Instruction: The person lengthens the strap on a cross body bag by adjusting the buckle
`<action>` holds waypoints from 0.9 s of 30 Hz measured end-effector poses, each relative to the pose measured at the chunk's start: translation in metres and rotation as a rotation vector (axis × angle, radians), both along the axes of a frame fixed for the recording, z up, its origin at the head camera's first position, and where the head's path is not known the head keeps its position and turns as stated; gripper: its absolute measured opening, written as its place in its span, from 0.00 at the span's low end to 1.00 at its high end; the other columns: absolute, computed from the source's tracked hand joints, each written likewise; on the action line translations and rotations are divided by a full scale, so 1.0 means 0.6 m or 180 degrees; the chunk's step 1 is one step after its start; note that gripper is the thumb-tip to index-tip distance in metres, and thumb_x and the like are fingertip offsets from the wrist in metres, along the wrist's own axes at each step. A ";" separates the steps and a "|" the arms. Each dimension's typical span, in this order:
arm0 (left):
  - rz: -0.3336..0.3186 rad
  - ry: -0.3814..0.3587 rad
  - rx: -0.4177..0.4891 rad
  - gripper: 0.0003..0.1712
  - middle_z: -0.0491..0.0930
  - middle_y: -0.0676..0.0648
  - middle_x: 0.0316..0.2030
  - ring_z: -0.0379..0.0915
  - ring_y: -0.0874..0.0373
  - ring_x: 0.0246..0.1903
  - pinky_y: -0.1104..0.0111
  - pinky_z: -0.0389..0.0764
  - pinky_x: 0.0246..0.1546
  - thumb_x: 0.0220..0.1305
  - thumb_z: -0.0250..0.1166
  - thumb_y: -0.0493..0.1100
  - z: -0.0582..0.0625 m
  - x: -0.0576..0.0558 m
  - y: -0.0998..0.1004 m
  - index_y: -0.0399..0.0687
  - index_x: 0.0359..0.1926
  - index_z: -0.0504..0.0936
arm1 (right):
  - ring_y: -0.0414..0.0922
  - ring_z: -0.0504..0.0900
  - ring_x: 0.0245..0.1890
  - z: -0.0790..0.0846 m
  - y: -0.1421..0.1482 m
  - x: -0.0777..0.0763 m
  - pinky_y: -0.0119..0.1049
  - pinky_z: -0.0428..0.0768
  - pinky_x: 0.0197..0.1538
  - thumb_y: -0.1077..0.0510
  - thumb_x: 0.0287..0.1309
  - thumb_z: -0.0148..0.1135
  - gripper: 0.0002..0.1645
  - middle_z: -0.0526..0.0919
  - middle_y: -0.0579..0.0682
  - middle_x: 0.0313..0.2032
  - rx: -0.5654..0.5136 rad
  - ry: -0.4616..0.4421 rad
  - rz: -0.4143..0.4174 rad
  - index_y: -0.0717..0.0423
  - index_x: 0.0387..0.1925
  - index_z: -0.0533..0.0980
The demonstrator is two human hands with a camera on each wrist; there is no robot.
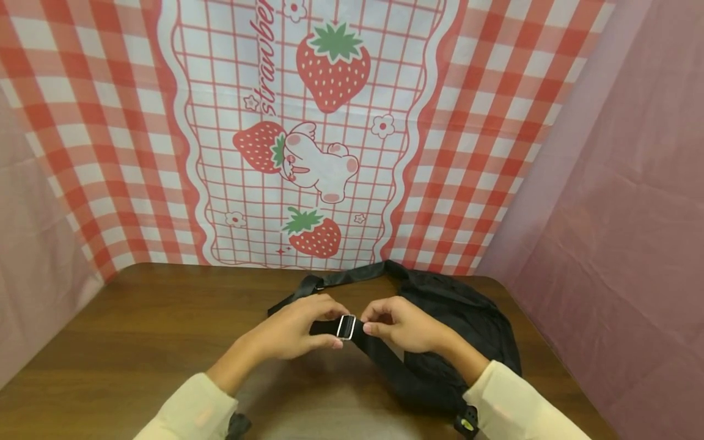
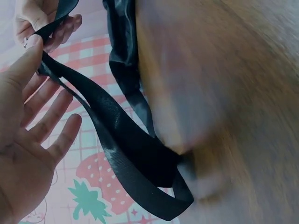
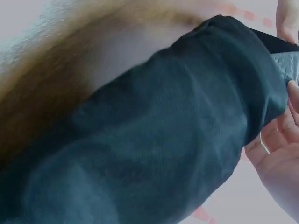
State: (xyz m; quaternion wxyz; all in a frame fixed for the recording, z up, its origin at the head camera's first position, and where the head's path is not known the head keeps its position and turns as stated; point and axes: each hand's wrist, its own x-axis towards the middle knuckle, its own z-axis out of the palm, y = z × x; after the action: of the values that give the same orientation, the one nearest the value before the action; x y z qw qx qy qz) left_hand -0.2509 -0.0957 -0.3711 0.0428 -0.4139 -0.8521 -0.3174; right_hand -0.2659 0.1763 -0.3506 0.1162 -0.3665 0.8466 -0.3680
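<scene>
A black bag (image 1: 456,305) lies on the right of the table, with its webbing strap (image 1: 385,360) looped out toward the middle. On that strap sits a silver-edged slider buckle (image 1: 346,327). My left hand (image 1: 297,327) pinches the strap at the slider between thumb and index finger; its other fingers spread loosely in the left wrist view. Just right of the slider, my right hand (image 1: 404,324) pinches the strap between thumb and fingertips. The left wrist view shows a doubled strap loop (image 2: 121,135) hanging down. Broad black fabric (image 3: 163,135) fills much of the right wrist view.
The brown wooden table (image 1: 137,342) runs up to a red-checked strawberry cloth (image 1: 308,153) at the back. Another strap section (image 1: 352,275) lies along the far side. A small black buckle piece (image 1: 466,421) is near the right sleeve. Pink fabric (image 1: 621,244) hangs at the right.
</scene>
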 end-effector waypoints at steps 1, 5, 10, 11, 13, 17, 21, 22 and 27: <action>-0.0031 -0.0054 0.0070 0.25 0.78 0.61 0.51 0.76 0.62 0.53 0.60 0.78 0.57 0.64 0.73 0.53 0.001 0.000 0.001 0.55 0.60 0.80 | 0.41 0.81 0.35 0.002 -0.001 0.000 0.35 0.80 0.41 0.56 0.72 0.63 0.06 0.85 0.42 0.36 -0.0023 -0.0013 -0.0031 0.50 0.45 0.83; -0.0034 -0.0138 0.0188 0.24 0.75 0.59 0.50 0.76 0.59 0.52 0.59 0.79 0.55 0.68 0.69 0.53 0.004 -0.002 0.002 0.53 0.60 0.78 | 0.43 0.84 0.40 0.009 -0.011 0.005 0.39 0.82 0.45 0.51 0.70 0.66 0.16 0.85 0.44 0.41 -0.0155 -0.0007 -0.0119 0.52 0.55 0.80; 0.0081 0.0027 0.0229 0.23 0.74 0.54 0.51 0.73 0.58 0.51 0.60 0.78 0.54 0.71 0.66 0.53 0.008 -0.006 0.005 0.51 0.62 0.77 | 0.43 0.84 0.43 0.018 -0.024 0.012 0.38 0.83 0.47 0.46 0.62 0.73 0.26 0.86 0.47 0.43 -0.0229 0.0420 -0.0314 0.53 0.57 0.80; 0.0100 0.0068 0.0255 0.23 0.74 0.53 0.51 0.73 0.58 0.51 0.59 0.78 0.54 0.71 0.66 0.52 0.009 -0.007 0.006 0.50 0.62 0.77 | 0.44 0.84 0.43 0.019 -0.026 0.013 0.37 0.84 0.47 0.45 0.61 0.73 0.27 0.86 0.47 0.43 -0.0234 0.0525 -0.0375 0.53 0.57 0.81; 0.0153 0.0153 0.0296 0.22 0.74 0.51 0.51 0.73 0.58 0.49 0.59 0.78 0.53 0.71 0.66 0.51 0.012 -0.009 0.008 0.49 0.61 0.77 | 0.45 0.84 0.44 0.020 -0.029 0.012 0.36 0.84 0.46 0.45 0.61 0.74 0.26 0.86 0.46 0.43 -0.0264 0.0643 -0.0474 0.53 0.56 0.82; 0.0236 0.0283 0.0338 0.23 0.75 0.50 0.50 0.72 0.58 0.47 0.60 0.78 0.50 0.71 0.65 0.51 0.017 -0.015 0.011 0.47 0.61 0.78 | 0.43 0.85 0.43 0.022 -0.031 0.010 0.35 0.84 0.46 0.46 0.62 0.73 0.25 0.85 0.45 0.43 -0.0397 0.0688 -0.0582 0.53 0.56 0.82; 0.0232 0.0143 0.0450 0.24 0.76 0.50 0.49 0.73 0.58 0.46 0.60 0.79 0.49 0.69 0.68 0.53 0.019 -0.023 0.010 0.47 0.60 0.79 | 0.41 0.85 0.40 0.023 -0.028 0.005 0.37 0.85 0.45 0.48 0.62 0.74 0.22 0.86 0.45 0.41 -0.0577 0.0723 -0.0586 0.52 0.54 0.83; 0.0237 0.0059 0.0486 0.24 0.77 0.51 0.48 0.73 0.58 0.45 0.60 0.79 0.48 0.69 0.68 0.52 0.018 -0.026 0.009 0.48 0.61 0.79 | 0.41 0.85 0.40 0.024 -0.027 0.004 0.38 0.85 0.45 0.49 0.62 0.74 0.21 0.86 0.45 0.40 -0.0630 0.0750 -0.0591 0.53 0.53 0.83; 0.0276 -0.0490 0.0714 0.22 0.81 0.54 0.49 0.77 0.60 0.44 0.62 0.80 0.46 0.73 0.64 0.53 0.012 -0.033 0.000 0.50 0.62 0.79 | 0.42 0.86 0.38 0.022 -0.025 -0.003 0.38 0.85 0.44 0.55 0.60 0.75 0.18 0.87 0.46 0.39 -0.0898 0.0823 -0.0650 0.53 0.51 0.83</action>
State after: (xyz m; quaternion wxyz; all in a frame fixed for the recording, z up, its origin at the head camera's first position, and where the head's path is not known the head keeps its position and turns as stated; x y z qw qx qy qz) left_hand -0.2707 -0.0958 -0.3639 0.0370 -0.3437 -0.8292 -0.4393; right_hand -0.2680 0.1611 -0.3376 -0.0838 -0.3355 0.8273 -0.4427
